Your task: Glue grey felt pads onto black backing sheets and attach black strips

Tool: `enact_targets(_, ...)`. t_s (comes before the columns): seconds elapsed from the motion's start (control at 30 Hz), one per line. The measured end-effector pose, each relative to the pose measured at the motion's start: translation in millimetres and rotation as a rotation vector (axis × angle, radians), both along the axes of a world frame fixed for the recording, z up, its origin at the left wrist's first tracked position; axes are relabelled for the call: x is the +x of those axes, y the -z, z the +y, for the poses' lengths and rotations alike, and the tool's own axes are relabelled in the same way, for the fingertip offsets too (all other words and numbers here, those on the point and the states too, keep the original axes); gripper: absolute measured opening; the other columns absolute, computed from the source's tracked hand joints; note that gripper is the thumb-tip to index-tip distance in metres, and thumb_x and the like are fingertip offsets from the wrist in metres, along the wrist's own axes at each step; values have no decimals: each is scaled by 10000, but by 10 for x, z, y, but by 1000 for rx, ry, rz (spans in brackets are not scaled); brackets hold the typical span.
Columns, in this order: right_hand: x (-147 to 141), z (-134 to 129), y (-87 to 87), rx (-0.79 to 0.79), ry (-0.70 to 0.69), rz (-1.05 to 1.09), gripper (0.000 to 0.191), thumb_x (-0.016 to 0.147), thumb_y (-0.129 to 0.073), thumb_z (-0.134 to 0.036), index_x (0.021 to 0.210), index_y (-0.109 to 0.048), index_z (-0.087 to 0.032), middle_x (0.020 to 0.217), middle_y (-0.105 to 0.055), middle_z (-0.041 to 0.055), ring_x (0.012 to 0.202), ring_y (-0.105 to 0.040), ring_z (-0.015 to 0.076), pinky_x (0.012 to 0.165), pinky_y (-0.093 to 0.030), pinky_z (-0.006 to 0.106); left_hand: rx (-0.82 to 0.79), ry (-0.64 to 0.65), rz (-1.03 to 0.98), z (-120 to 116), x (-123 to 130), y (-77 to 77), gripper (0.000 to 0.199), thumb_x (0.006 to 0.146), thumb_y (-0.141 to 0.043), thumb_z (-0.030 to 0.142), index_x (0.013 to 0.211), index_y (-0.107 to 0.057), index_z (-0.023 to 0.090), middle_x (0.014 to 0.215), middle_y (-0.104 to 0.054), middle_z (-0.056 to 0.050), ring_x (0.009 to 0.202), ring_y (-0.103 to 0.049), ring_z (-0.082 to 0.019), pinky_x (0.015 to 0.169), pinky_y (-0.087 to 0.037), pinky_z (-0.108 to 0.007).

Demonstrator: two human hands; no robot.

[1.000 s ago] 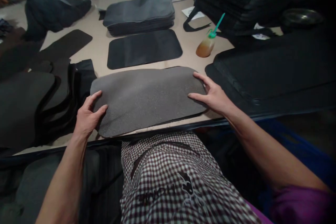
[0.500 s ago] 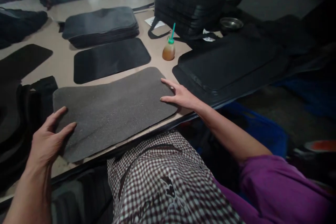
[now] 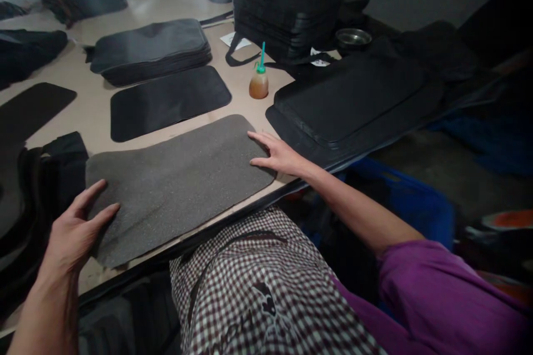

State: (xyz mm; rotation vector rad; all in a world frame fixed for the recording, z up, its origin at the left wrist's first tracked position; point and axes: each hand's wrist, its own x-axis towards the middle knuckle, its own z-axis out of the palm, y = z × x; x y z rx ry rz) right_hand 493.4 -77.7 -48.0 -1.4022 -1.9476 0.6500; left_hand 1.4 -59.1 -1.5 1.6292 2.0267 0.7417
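Observation:
A dark grey rounded panel (image 3: pixel 179 188) with a speckled, slightly wavy face lies along the table's front edge. My left hand (image 3: pixel 79 227) rests at its left end, with thumb and forefinger spread apart on the top face; its other fingers are hidden. At the right end, my right hand (image 3: pixel 277 154) touches the panel with fingers stretched out and thumb apart. Neither hand is closed around it. Just behind lies a smooth black panel (image 3: pixel 170 102) of similar shape.
A stack of black panels (image 3: pixel 152 50) stands farther back. A small bottle of amber liquid (image 3: pixel 259 84) with a green spout stands right of centre. Large black pieces (image 3: pixel 350 100) cover the right side, near a metal bowl (image 3: pixel 353 37). Dark folded pieces (image 3: pixel 62 166) sit at left.
The view has shifted slightly, so the table's things appear a little lower and further left. Both hands keep the same places on the grey panel.

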Motion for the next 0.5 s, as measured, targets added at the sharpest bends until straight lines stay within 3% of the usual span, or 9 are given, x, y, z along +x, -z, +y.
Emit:
enact_targets(0.27,-24,-42,47,-10,51,-107,812,872,-717,-402,1597,-361,-315,1584,-430,71,1475,-379,351,1207,-352,579,18,60,-24,11,-30,47,643,712,-841,510,1316,-623,550,1394,-636,132,1356,-560,-341,1182,-385,-653)
enact_targets(0.5,-70,-104,72,-3,92,-230,778,895,-673,-476,1591,-373,-301,1574,-447,107,1441,-426,375,1152,-404,614,107,219,-103,20,-45,106,653,761,-815,420,1379,-642,300,1457,-601,-61,1380,-527,-323,1227,-329,-536)
